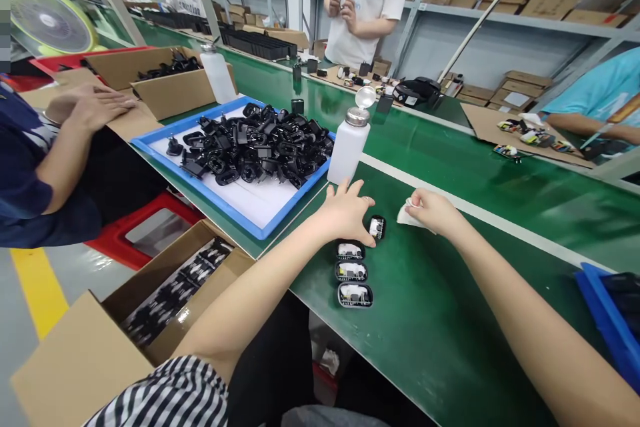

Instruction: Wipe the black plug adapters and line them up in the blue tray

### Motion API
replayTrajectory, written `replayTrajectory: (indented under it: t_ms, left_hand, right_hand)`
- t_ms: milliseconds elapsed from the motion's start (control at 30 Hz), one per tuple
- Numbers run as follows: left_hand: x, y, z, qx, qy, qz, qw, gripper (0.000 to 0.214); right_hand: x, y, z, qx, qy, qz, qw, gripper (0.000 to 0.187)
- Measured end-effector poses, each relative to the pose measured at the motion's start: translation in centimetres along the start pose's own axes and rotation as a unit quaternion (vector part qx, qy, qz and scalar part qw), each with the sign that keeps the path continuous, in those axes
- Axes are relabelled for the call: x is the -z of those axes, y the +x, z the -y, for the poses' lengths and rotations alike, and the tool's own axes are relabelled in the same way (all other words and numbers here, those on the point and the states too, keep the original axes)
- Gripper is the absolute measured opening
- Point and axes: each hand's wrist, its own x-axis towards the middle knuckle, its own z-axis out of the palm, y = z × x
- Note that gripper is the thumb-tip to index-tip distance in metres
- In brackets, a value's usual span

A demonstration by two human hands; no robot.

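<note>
My left hand [347,212] hovers over the green bench with its fingers spread and nothing held. Its thumb is close to an open black adapter housing [377,227] with white parts inside; whether they touch I cannot tell. Below it lie three more open housings in a column: the top one [351,251], a middle one [351,271] and the lowest one [355,295]. A folded white wipe [410,214] is pinched in my right hand [434,212], to the right of the housings. Just beyond my left fingertips stands a white pump bottle [349,150] with its lid up.
A blue-rimmed tray [265,230] heaped with black plug pieces [255,143] lies to the left. An open carton [187,307] of parts stands below the bench edge. A blue bin [595,300] sits at right. Co-workers are at left, across and far right.
</note>
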Motion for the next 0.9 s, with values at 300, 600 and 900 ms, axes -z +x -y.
replayTrajectory:
  t_ms: [300,600,900]
  left_hand:
    - [-1.5,1.2,0.6,0.01,-0.01,0.032,0.999,0.058]
    - [-0.6,-0.1,0.7,0.022,0.011,-0.006,1.0,0.063]
    - [3.2,-3.3,9.6,0.317,0.07,-0.188,0.927,0.048]
  right_hand:
    - [-4.3,-6.1,3.0,0.245,0.128,-0.141,0.951,0.029]
    - [0.5,-5.1,1.0,0.094,0.268,0.116,0.952,0.042]
    - [1.3,-2.6,-0.7,0.091,0.055,-0.002,0.994,0.075]
